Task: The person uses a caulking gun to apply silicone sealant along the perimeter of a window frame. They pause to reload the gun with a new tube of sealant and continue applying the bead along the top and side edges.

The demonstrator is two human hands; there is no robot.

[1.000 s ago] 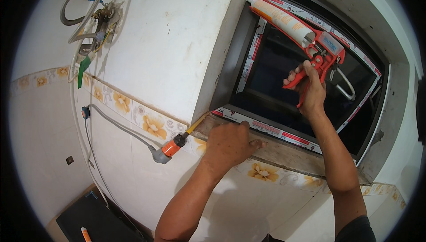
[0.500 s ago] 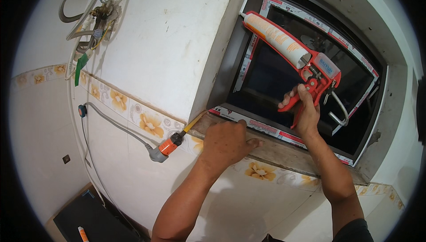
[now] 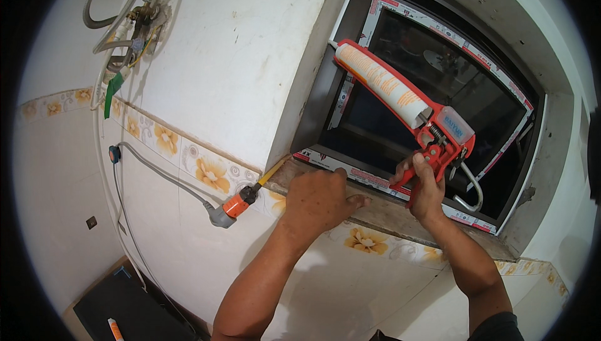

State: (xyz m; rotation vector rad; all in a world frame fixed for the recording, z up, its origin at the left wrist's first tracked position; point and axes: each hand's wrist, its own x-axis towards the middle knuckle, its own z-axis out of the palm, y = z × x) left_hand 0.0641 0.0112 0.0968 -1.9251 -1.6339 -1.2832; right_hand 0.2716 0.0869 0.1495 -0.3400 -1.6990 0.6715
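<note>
In my right hand (image 3: 426,191) is the handle of a red caulking gun (image 3: 440,137), my fingers around its trigger. A white and orange sealant tube (image 3: 379,83) lies in its cradle. The tube's pale nozzle points up and left, at the left side of the dark window frame (image 3: 320,100); whether it touches cannot be told. My left hand (image 3: 319,200) rests on the rough sill (image 3: 400,221) below the window, thumb stretched out to the right. Its fingertips are hidden behind the knuckles, and no held object shows.
Left of my left hand, an orange and grey plug connector (image 3: 235,206) with a cable (image 3: 166,175) lies against the tiled wall. Pipes and hoses (image 3: 141,28) hang at upper left. A dark panel (image 3: 128,306) at lower left bears another tube (image 3: 114,328). Printed tape (image 3: 375,178) lines the window.
My right hand has brought the caulking gun down and slightly left, so the nozzle sits lower along the frame's left side. My left hand has stayed in place.
</note>
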